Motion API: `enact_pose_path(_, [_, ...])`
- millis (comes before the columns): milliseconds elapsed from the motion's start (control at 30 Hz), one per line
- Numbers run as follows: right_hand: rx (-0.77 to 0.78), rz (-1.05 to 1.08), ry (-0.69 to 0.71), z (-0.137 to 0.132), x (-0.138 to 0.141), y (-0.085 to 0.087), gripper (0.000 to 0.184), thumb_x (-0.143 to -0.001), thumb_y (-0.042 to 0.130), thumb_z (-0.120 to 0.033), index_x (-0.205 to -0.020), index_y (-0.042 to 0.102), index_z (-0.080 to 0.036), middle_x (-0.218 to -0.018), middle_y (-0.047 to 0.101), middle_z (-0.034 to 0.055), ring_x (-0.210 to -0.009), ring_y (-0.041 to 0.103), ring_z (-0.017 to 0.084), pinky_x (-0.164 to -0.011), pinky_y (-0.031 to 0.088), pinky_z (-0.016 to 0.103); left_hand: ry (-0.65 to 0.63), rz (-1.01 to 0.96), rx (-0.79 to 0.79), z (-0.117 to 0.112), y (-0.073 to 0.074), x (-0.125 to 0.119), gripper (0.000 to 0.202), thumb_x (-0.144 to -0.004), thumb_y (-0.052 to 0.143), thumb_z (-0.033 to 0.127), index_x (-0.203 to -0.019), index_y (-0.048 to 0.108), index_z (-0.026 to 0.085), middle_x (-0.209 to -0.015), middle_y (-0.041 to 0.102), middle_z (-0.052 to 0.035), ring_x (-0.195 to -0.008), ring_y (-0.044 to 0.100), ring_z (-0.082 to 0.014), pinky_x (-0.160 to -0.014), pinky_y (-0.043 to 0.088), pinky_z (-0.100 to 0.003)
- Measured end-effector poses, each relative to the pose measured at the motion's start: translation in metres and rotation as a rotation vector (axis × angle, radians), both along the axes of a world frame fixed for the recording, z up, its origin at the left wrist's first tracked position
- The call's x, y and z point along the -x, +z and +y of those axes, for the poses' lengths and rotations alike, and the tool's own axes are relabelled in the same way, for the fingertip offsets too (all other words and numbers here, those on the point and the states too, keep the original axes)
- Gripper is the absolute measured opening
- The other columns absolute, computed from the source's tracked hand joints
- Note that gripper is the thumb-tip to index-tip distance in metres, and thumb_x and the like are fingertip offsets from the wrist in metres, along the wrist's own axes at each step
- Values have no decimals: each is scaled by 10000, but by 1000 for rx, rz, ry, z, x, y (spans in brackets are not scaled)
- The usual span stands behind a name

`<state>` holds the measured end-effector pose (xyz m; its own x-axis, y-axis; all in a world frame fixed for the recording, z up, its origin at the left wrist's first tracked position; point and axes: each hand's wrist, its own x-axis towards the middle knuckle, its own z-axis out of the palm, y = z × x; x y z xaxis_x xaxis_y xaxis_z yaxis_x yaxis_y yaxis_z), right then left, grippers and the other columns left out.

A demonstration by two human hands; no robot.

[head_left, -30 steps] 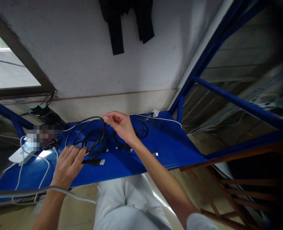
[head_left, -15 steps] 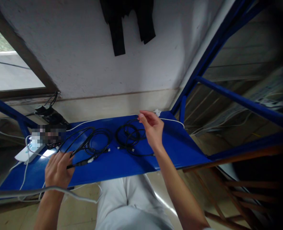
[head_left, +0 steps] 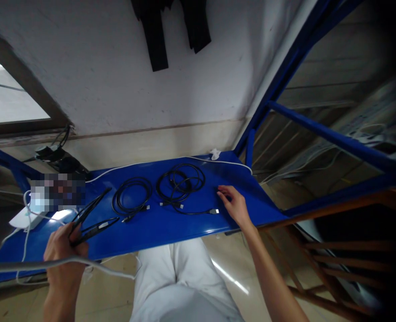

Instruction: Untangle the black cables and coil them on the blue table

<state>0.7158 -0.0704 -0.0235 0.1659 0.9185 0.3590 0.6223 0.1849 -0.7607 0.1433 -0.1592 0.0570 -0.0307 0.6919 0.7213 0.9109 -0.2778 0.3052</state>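
Observation:
My left hand (head_left: 64, 241) is closed around a folded black cable (head_left: 92, 206) near the front left of the blue table (head_left: 131, 239). Loops of that cable stick out past the fingers, and a small pale tag shows on it. To its right lies a coiled black cable (head_left: 114, 199) with its plug ends towards the front. Further right, more looped black cable (head_left: 158, 190) lies in a looser heap, and one end with a USB plug (head_left: 214, 211) points right. My right hand (head_left: 234, 205) hovers just beyond that plug, fingers loosely curled and apart, holding nothing visible.
A white power strip (head_left: 25, 219) with white cords sits at the left end, beside a blurred patch. A white cord (head_left: 109, 170) runs along the back edge to a crumpled white piece (head_left: 214, 154). A grey cord (head_left: 73, 259) crosses before my left forearm. Blue frame bars (head_left: 318, 129) stand right.
My left hand has drawn the folded cable left, apart from the coil. My right hand has moved from above the right-hand coils to the right and nearer me.

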Motion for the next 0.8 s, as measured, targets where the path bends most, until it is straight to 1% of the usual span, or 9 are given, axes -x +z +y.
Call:
enact_pose_path(133, [-5,-124,80,-13,9,1,381,-1063,584,-523,-1261,737,-236,-1231,764,131,-1133,708,316,-1008,571,504,41,182,-132,7,0,-13,321,-923,633,111,-1239,631,166,-1007,686,-112,-840,636,-244,-808,533,-384])
enact_pose_path(233, [1,-188,106,-26,10,4,441,-1032,648,-548,-1353,698,-250,-1329,714,137,-1266,648,335,-1109,519,521,58,166,-97,7,-2,-18,319,-940,626,119,-1255,631,170,-1021,696,-126,-854,661,-257,-832,555,-407])
enact_pose_path(300, [16,-238,124,-29,9,4,435,-1035,649,-541,-1357,698,-253,-1326,698,139,-1260,636,338,-1117,502,527,65,150,-68,7,-4,-19,317,-940,630,129,-1255,631,169,-1012,695,-131,-865,674,-273,-835,561,-426])
enact_pose_path(400, [29,-302,142,-18,6,1,371,-1067,593,-501,-1299,722,-241,-1251,705,144,-1181,645,340,-1075,502,537,72,134,-63,9,-6,-19,303,-934,637,132,-1233,639,182,-1005,699,-129,-873,689,-281,-842,569,-441])
enact_pose_path(500, [28,-301,152,9,6,0,359,-1075,564,-491,-1229,736,-217,-1176,711,151,-1103,659,333,-1046,513,538,66,129,-101,14,-4,-23,284,-928,639,122,-1205,648,185,-1029,717,-136,-887,701,-277,-848,576,-439])
enact_pose_path(567, [2,-274,112,25,11,3,387,-1061,574,-522,-1214,734,-204,-1168,703,163,-1093,658,334,-1038,524,538,56,128,-119,18,-2,-25,267,-931,636,124,-1189,656,187,-1034,726,-138,-893,706,-272,-857,580,-438])
enact_pose_path(667, [-85,-203,-56,31,26,18,464,-1025,610,-584,-1248,713,-190,-1246,659,190,-1146,637,346,-1040,536,543,49,151,-81,22,1,-25,244,-950,625,146,-1191,654,179,-1063,736,-148,-918,718,-269,-891,581,-444])
enact_pose_path(733, [-162,-141,-167,18,44,34,464,-1021,621,-574,-1275,697,-194,-1285,636,194,-1143,634,340,-1037,540,547,57,180,-50,23,3,-23,240,-962,614,163,-1200,643,160,-1069,738,-156,-919,719,-272,-893,579,-439])
enact_pose_path(800, [-249,-59,-217,-9,71,51,362,-1028,637,-499,-1247,701,-219,-1210,664,170,-1062,652,319,-993,554,532,80,197,-30,23,6,-23,240,-969,609,185,-1205,637,146,-1043,739,-148,-892,712,-268,-878,572,-424])
